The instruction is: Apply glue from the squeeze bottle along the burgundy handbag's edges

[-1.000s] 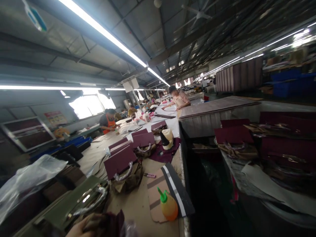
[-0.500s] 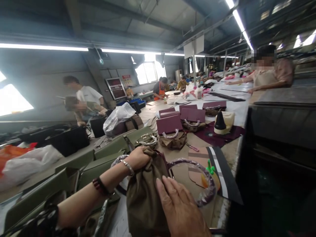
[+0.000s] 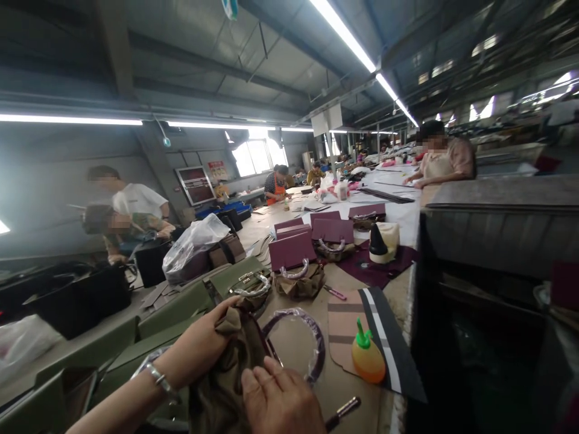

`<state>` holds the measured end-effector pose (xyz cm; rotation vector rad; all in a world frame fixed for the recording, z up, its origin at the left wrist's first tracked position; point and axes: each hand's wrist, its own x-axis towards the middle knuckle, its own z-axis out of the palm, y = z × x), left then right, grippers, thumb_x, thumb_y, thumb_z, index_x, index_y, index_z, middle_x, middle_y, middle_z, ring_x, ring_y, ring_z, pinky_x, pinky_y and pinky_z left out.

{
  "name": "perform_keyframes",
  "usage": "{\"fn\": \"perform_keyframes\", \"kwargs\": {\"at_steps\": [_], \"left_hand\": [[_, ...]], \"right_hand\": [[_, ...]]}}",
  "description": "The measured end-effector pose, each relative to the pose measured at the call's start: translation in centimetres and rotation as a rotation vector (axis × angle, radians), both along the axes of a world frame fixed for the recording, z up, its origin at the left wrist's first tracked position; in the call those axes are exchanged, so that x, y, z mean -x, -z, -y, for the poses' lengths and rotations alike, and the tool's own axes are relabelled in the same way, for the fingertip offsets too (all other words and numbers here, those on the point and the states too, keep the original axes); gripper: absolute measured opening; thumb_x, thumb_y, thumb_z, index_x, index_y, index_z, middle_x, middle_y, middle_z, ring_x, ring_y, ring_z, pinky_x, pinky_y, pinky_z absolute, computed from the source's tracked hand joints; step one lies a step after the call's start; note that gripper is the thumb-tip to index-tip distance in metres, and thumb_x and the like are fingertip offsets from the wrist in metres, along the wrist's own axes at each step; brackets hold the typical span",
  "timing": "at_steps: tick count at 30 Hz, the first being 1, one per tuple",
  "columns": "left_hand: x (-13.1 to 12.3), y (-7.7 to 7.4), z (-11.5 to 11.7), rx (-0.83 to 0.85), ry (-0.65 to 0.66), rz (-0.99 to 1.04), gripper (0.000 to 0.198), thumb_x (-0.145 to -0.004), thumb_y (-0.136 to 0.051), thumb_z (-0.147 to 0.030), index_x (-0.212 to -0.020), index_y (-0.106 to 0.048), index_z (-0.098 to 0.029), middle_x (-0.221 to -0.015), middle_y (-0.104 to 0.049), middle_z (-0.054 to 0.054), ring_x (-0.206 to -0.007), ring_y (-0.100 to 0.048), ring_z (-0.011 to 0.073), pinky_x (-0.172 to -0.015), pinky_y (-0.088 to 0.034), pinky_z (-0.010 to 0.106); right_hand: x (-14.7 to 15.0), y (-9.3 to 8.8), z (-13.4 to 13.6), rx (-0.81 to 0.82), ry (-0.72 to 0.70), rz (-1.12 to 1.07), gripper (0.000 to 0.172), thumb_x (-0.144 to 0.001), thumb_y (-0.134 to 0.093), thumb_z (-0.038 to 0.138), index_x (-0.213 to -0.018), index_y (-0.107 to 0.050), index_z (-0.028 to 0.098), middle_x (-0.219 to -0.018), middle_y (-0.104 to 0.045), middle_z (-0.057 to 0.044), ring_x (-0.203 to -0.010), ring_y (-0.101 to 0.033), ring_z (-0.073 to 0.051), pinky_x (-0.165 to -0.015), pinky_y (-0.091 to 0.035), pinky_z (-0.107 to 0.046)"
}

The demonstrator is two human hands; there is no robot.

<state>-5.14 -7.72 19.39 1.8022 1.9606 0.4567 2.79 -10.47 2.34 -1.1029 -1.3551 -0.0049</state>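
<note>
Pinching the top edge of the brown cloth bag [image 3: 221, 380], the left hand [image 3: 201, 346] comes in from the lower left, wrist cocked, thumb and fingers closed on the fabric; right hand [image 3: 278, 401] lies palm-down on the bag's near side, fingers slightly curled, grip not discernible; bag sits at the near end of the table [image 3: 289, 340], its plastic-wrapped purple handle [image 3: 320, 346] looping out rightward; orange glue bottle [image 3: 367, 361] stands near the loop, apart from it.
</note>
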Motion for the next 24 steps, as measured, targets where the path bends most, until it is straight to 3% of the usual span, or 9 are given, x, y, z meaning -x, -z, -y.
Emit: {"fn": "perform_keyframes", "kwargs": {"at_steps": [3,6,7,10,13,19,24], "left_hand": [[0.6,-0.4,0.0,0.055,0.054,-0.126,0.041,-0.066,-0.041,-0.047,-0.088,-0.054,-0.015,-0.089,-0.066,0.014,-0.085,-0.059,0.0278,-0.080,-0.042,0.037],[1.3,-0.7,0.0,0.077,0.105,-0.178,0.040,-0.071,-0.038,-0.054,-0.080,-0.053,-0.017,-0.083,-0.064,0.010,-0.079,-0.057,0.0252,-0.074,-0.041,0.034],[1.5,-0.8,0.0,0.081,0.111,-0.184,0.042,-0.072,-0.038,-0.057,-0.078,-0.053,-0.018,-0.081,-0.063,0.008,-0.077,-0.055,0.0239,-0.072,-0.041,0.033],[1.6,-0.9,0.5,0.084,0.138,-0.161,0.050,-0.074,-0.037,-0.067,-0.069,-0.049,-0.018,-0.071,-0.055,0.003,-0.072,-0.050,0.0200,-0.067,-0.039,0.029],[1.1,-0.6,1.0,0.078,0.221,-0.058,0.050,-0.077,-0.036,-0.066,-0.071,-0.049,-0.018,-0.072,-0.052,0.001,-0.072,-0.048,0.0180,-0.067,-0.039,0.026],[-0.3,0.5,0.5,0.161,0.322,0.263,0.044,-0.075,-0.052,-0.052,-0.098,-0.053,-0.014,-0.099,-0.059,0.005,-0.097,-0.054,0.0226,-0.082,-0.043,0.026],[0.0,1.8,0.6,0.302,0.450,0.460,0.083,-0.060,-0.078,-0.036,-0.129,-0.037,-0.020,-0.122,-0.054,0.006,-0.112,-0.051,0.0253,-0.097,-0.041,0.032]], "right_hand": [[-1.1,0.8,-1.0,0.005,-0.221,0.152,0.016,-0.084,-0.050,0.026,-0.082,-0.066,0.023,-0.078,-0.071,-0.003,-0.079,-0.068,-0.022,-0.075,-0.054,-0.031],[-4.5,-1.0,-1.5,-0.135,-0.615,0.272,0.028,-0.080,-0.051,0.020,-0.107,-0.059,0.023,-0.091,-0.071,0.000,-0.093,-0.066,-0.017,-0.079,-0.051,-0.021],[-5.8,-2.1,-1.4,-0.103,-0.717,0.245,0.032,-0.078,-0.052,0.020,-0.109,-0.057,0.022,-0.094,-0.070,-0.001,-0.093,-0.066,-0.017,-0.078,-0.051,-0.021],[-8.6,-5.4,-0.9,0.212,-0.915,0.095,0.028,-0.076,-0.049,0.021,-0.102,-0.059,0.019,-0.088,-0.069,-0.003,-0.083,-0.066,-0.017,-0.069,-0.050,-0.021],[-10.0,-6.9,-1.1,0.420,-0.938,-0.009,0.028,-0.079,-0.044,0.016,-0.100,-0.062,0.019,-0.090,-0.068,-0.003,-0.084,-0.064,-0.016,-0.073,-0.047,-0.024],[-10.5,-5.7,-2.6,0.511,-0.966,-0.160,0.025,-0.081,-0.049,0.023,-0.101,-0.063,0.016,-0.094,-0.067,-0.005,-0.087,-0.062,-0.019,-0.080,-0.047,-0.030],[-11.0,-5.8,-2.8,0.481,-0.842,-0.121,0.019,-0.087,-0.048,0.021,-0.100,-0.061,0.017,-0.094,-0.068,-0.005,-0.085,-0.063,-0.017,-0.074,-0.051,-0.028]]}}
